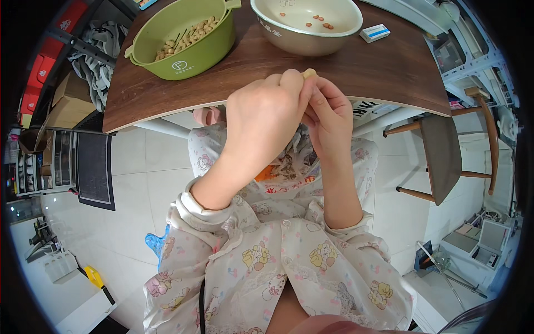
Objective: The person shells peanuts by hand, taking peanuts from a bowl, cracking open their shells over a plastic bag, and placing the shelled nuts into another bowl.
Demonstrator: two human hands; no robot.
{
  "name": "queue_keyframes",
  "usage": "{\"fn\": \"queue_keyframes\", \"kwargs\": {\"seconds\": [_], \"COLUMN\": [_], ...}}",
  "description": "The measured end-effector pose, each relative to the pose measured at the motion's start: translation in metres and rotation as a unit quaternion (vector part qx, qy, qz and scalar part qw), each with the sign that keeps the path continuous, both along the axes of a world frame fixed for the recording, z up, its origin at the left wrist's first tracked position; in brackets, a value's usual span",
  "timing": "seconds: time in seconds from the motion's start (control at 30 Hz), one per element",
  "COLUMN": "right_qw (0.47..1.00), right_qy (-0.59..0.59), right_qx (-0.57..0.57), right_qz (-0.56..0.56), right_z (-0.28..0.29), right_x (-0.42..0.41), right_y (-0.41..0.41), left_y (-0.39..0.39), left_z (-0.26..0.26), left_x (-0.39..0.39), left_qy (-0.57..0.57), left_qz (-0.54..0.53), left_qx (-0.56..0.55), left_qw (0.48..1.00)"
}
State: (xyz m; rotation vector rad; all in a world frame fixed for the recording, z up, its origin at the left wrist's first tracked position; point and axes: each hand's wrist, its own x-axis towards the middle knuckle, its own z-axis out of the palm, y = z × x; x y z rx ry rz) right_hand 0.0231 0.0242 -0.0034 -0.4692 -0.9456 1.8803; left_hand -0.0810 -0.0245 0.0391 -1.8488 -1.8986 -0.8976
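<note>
My left hand (pixel 265 104) and my right hand (pixel 331 112) meet just past the table's near edge, fingertips together on an unshelled peanut (pixel 309 73). Only the peanut's top shows between the fingers. At the left on the table stands a green plastic basket (pixel 196 62) holding unshelled peanuts (pixel 196 37). Beyond my hands is a white enamel-like basin (pixel 292 44) with several reddish peanut kernels (pixel 318 18) at its bottom. Below my hands, a plastic bag (pixel 292 181) with brown scraps and something orange lies in my lap, partly hidden by my left arm.
A small blue and white box (pixel 375 33) lies right of the basin on the dark wooden table (pixel 388 71). A chair (pixel 441 158) with a grey seat stands at the right, shelving (pixel 467 58) behind it. A cardboard box (pixel 71 100) is at the left.
</note>
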Motion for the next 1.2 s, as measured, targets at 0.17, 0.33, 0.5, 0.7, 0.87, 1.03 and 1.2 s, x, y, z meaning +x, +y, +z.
{"fn": "queue_keyframes", "kwargs": {"seconds": [0.17, 0.33, 0.5, 0.7, 0.87, 1.03, 1.2], "right_qw": [0.999, 0.999, 0.997, 0.993, 0.993, 0.982, 0.96], "right_qy": [-0.012, -0.009, 0.028, 0.066, 0.051, 0.081, -0.186], "right_qx": [-0.008, -0.018, -0.065, -0.097, -0.102, -0.169, 0.176], "right_qz": [-0.037, -0.031, -0.011, 0.006, 0.013, 0.04, -0.117], "right_z": [-0.001, -0.005, -0.005, -0.001, -0.005, -0.012, 0.031], "right_x": [0.001, 0.002, 0.002, -0.003, -0.006, -0.01, 0.003], "right_y": [-0.003, 0.0, 0.0, -0.002, -0.002, -0.003, 0.043], "left_y": [0.002, 0.003, 0.004, 0.003, -0.001, 0.0, -0.028], "left_z": [0.0, -0.003, 0.0, 0.002, 0.003, -0.003, -0.021], "left_x": [0.004, 0.007, 0.01, 0.012, 0.011, 0.009, -0.02], "left_qy": [-0.002, 0.0, -0.032, -0.081, -0.108, -0.13, -0.365], "left_qz": [0.007, 0.02, 0.004, -0.009, -0.022, -0.036, -0.03], "left_qx": [-0.007, -0.016, -0.038, -0.055, -0.056, -0.062, -0.165], "left_qw": [1.0, 1.0, 0.999, 0.995, 0.992, 0.989, 0.916]}}
